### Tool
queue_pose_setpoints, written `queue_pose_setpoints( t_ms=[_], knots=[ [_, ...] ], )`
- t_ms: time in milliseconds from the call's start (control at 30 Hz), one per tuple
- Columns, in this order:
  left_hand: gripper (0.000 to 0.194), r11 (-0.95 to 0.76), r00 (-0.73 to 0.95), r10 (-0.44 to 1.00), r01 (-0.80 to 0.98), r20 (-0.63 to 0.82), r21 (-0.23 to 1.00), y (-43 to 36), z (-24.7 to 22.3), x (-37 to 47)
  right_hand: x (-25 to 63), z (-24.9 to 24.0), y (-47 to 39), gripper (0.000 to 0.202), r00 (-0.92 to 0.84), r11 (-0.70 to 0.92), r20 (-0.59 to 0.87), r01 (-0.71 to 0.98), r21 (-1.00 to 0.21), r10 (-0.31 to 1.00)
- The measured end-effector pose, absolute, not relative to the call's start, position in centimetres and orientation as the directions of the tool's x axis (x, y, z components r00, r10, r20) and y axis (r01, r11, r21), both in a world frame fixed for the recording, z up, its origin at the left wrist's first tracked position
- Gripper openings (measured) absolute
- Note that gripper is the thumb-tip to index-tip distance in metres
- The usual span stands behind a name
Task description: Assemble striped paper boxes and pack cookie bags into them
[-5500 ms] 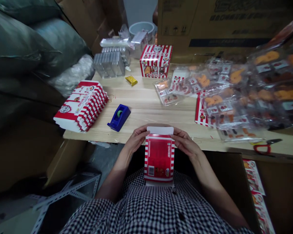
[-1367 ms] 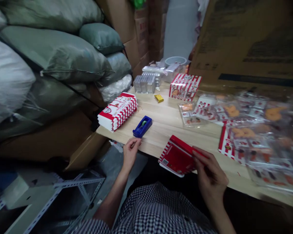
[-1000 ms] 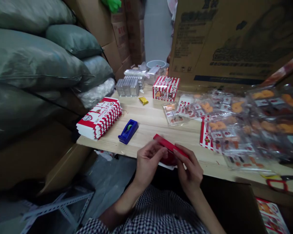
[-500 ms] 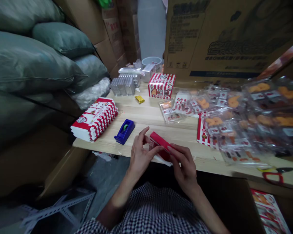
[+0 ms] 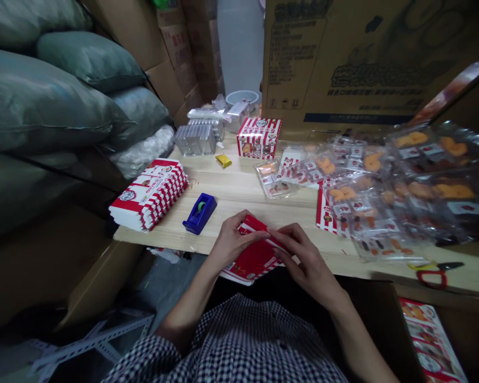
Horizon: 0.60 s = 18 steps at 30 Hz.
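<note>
"Where is the red box [image 5: 254, 259]?"

"Low in the middle of the frame, by the near edge of the wooden surface [image 5: 235, 186]. It is tilted, and both hands have it."

"What is the left hand [image 5: 229, 239] doing?"

"It's pinching the box by its top left corner. The thumb lies over the red side. The other fingers go behind, so I can't see all of them."

"And the right hand [image 5: 302, 254]?"

"Its fingers are bent and it's pinching the top right edge. I can't tell if there's a flap under the fingertips."

"How would you do this bit well?"

"I'd let the left hand hold the box still, and let the right one do the small pushes. Go along the edge bit by bit. Squeeze softly, because I think the card could get a dent."

"What if it wobbles?"

"I'd rest the box on the surface a little. Just mind the blue tape holder [image 5: 200, 214]. It sits left of the middle, near the left hand but not touching it."
</note>
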<state>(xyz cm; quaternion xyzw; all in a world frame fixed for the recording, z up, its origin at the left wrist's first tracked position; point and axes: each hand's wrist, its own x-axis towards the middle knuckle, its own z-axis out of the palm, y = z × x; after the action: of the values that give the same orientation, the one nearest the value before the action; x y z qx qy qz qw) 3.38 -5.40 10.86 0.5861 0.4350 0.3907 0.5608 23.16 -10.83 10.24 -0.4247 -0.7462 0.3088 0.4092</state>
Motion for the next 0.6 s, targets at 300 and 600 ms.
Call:
queue_pose_setpoints(
  t_ms=[300,600],
  knots=[
    [0.052,0.144,0.611,0.778,0.055,-0.147,0.988,-1.6,8.3,2.4,24.3,4.6,-10.3,0.029,0.321,0.188,0.257,0.232,-0.955,0.912],
    [0.054,0.395,0.702,0.624,0.095,-0.343,0.914,-1.0,5.0,-0.2,26.5,-0.5,-10.3,0.044,0.523,0.039,-0.163,-0.354,-0.935,0.836]
  ],
)
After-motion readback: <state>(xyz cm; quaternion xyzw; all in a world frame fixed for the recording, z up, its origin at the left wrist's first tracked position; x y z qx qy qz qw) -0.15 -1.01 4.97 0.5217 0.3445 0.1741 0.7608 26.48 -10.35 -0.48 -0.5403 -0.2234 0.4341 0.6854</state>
